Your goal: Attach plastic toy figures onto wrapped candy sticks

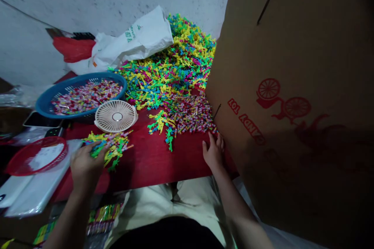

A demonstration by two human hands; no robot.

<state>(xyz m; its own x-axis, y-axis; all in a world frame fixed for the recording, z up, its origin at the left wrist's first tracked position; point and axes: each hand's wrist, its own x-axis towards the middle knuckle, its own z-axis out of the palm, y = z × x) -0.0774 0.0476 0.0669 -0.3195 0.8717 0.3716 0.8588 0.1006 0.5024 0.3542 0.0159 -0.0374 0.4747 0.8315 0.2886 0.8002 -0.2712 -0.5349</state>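
Note:
My left hand is curled around a few green and yellow plastic pieces, at the edge of a small loose pile of pieces and wrapped sticks on the red tabletop. My right hand rests open on the table, its fingertips at the front of a heap of small wrapped sweets. Behind that lies a large heap of multicoloured plastic figures. The hand holds nothing.
A blue basket of wrapped sweets and a white desk fan stand on the table. A large cardboard box rises on the right. A red basket, white and red plastic bags, and a phone lie around.

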